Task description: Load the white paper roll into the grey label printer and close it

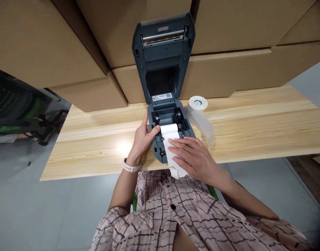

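A dark grey label printer [157, 143] stands on the table with its lid [162, 55] raised. Inside lies a small white paper roll [169, 129], its paper strip [170, 153] running out over the printer's front edge. My left hand [142, 137] is against the printer's left side, fingers apart, thumb at the left end of the roll. My right hand [192, 157] lies on the strip with its fingers stretched out. To the right of the printer, a larger white roll [198, 103] rests on the table with a loose end trailing forward.
The wooden table [97, 139] extends to both sides. Large cardboard boxes [228, 76] are stacked along its back, behind the lid. A dark chair base [48, 127] stands on the floor at the left.
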`<control>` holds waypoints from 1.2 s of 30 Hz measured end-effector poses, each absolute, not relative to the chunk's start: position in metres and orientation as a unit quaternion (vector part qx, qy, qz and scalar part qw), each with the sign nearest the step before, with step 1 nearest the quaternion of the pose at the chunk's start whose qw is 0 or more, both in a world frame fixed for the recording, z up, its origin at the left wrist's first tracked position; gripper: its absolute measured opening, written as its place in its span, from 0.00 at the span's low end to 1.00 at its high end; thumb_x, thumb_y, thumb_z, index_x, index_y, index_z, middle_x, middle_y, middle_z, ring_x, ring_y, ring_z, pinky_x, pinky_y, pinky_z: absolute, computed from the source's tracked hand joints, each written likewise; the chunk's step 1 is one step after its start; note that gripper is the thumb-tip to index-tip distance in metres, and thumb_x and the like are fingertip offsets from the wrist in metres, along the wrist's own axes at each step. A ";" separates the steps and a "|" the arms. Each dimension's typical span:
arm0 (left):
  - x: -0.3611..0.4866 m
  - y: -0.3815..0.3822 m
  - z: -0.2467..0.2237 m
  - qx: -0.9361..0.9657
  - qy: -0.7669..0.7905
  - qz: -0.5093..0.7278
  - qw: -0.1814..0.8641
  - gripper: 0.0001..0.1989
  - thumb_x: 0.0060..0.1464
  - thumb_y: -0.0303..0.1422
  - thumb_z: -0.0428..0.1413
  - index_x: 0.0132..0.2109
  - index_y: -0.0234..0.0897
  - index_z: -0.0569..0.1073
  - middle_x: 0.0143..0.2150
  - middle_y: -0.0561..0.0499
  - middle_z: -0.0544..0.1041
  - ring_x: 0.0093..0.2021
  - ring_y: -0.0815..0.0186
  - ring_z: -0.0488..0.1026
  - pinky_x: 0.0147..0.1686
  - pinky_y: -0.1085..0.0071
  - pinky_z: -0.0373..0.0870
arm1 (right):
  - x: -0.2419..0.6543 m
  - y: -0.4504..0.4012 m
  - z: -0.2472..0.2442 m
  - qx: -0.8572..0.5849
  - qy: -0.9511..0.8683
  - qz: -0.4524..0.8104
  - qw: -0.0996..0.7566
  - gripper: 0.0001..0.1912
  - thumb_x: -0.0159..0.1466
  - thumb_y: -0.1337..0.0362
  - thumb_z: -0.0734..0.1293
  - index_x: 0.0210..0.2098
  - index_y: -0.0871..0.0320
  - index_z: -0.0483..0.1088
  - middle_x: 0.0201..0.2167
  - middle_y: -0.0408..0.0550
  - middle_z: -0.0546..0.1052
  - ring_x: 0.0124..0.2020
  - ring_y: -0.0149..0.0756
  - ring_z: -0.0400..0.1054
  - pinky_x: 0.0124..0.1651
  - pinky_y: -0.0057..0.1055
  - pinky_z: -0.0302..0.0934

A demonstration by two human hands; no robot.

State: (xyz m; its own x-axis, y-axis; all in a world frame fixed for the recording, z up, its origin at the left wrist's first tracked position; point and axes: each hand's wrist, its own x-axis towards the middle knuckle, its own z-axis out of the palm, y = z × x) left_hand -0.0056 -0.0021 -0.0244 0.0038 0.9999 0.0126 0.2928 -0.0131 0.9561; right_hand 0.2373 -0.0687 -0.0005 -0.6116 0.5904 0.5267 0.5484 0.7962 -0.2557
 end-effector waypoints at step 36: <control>-0.002 -0.035 -0.011 0.655 0.611 0.383 0.227 0.40 0.69 0.46 0.60 0.81 0.45 0.57 0.31 0.55 0.73 0.31 0.63 0.71 0.33 0.66 0.67 | 0.260 -0.049 0.019 -0.302 -0.887 0.091 0.337 0.15 0.80 0.56 0.62 0.59 0.52 0.77 0.61 0.49 0.84 0.61 0.43 0.79 0.66 0.53 0.73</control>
